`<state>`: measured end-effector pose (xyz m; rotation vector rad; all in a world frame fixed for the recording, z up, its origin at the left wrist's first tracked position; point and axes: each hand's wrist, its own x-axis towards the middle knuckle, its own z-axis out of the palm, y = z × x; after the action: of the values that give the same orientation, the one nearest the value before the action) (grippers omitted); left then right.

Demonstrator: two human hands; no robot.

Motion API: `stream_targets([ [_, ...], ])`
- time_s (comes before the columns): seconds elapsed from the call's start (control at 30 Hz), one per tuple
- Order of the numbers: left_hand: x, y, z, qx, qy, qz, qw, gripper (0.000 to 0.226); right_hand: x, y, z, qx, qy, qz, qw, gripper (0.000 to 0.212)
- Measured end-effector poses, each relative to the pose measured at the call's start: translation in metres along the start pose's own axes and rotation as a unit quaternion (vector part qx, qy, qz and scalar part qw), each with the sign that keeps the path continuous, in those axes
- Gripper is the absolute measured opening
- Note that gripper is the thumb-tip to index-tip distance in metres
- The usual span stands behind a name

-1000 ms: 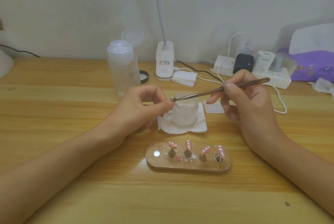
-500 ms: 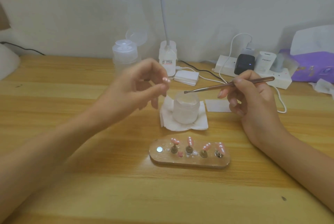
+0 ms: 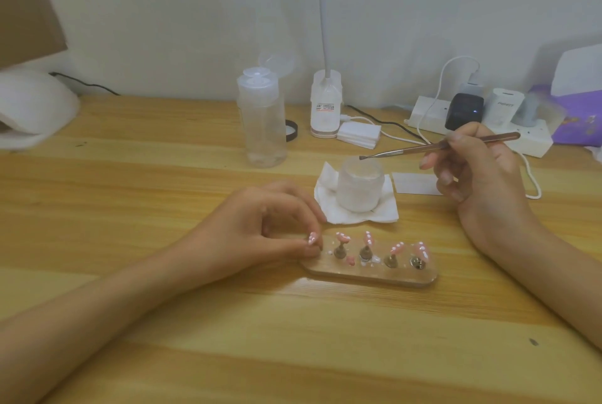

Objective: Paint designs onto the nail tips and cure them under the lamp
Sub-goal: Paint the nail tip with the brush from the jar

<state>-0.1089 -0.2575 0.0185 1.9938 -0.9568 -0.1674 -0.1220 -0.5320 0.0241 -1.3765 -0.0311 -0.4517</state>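
pink nail tip (image 3: 84, 237) pinched in left hand (image 3: 260, 234), tool (image 3: 439, 145) gripped in right hand (image 3: 482, 182)

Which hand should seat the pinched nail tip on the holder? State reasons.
Left. The left hand pinches the nail tip at the left end of the holder; the right hand holds the tool.

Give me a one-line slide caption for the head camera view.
Left hand holds a pink nail tip at the wooden holder's left end while the right hand holds a dotting tool.
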Motion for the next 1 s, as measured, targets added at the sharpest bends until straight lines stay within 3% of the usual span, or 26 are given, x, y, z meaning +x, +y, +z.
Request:
stream_targets([
  [0.37,-0.004,0.004,0.001,0.014,-0.035,-0.027,0.999,0.016,0.0,-0.001,-0.001,0.008,0.017,0.012,1.0,0.033],
  [0.63,0.002,0.019,0.023,0.082,0.011,-0.025,0.996,0.015,0.0,-0.001,-0.002,0.014,0.021,0.025,0.999,0.032],
  [0.83,0.0,0.021,0.029,0.14,0.047,0.027,0.989,0.006,0.001,-0.001,-0.003,0.019,0.022,0.029,0.999,0.03],
  [1.0,-0.005,0.032,0.027,0.329,0.088,0.147,0.929,0.02,0.001,0.0,-0.004,0.028,0.017,0.027,0.999,0.03],
])
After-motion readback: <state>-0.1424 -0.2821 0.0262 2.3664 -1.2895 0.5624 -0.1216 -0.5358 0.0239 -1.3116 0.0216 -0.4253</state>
